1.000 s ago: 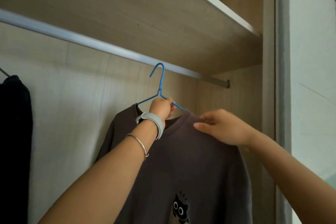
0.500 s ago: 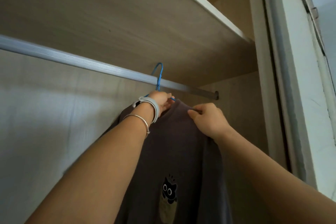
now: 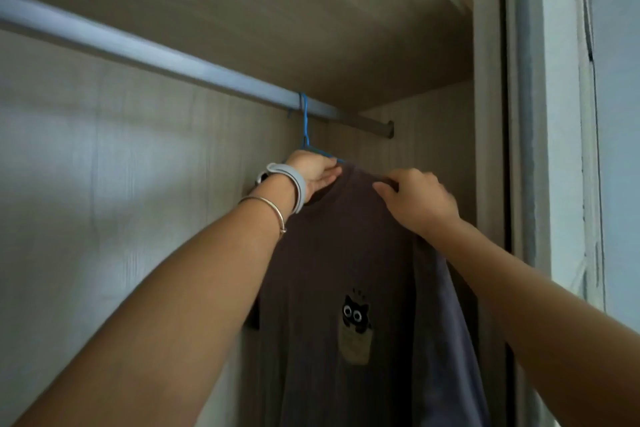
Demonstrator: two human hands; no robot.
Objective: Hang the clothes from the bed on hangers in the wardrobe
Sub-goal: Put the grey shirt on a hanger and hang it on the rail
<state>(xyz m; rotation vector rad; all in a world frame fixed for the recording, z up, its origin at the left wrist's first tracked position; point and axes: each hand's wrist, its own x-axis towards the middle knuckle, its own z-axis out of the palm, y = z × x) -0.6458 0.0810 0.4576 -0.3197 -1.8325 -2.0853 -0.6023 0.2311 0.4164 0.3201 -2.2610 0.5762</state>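
Left hand (image 3: 313,170) grips hanger (image 3: 305,125) on wardrobe rail (image 3: 138,48) — right hand (image 3: 415,199) pinches shirt (image 3: 346,253).

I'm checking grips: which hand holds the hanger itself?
The left hand, wearing the grey band and bangle, grips the blue hanger at the collar; the right hand only pinches the shirt at the shoulder.

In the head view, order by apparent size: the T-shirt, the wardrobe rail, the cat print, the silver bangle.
1. T-shirt
2. wardrobe rail
3. cat print and silver bangle: they look alike, and the bangle is nearer the camera, so unranked.
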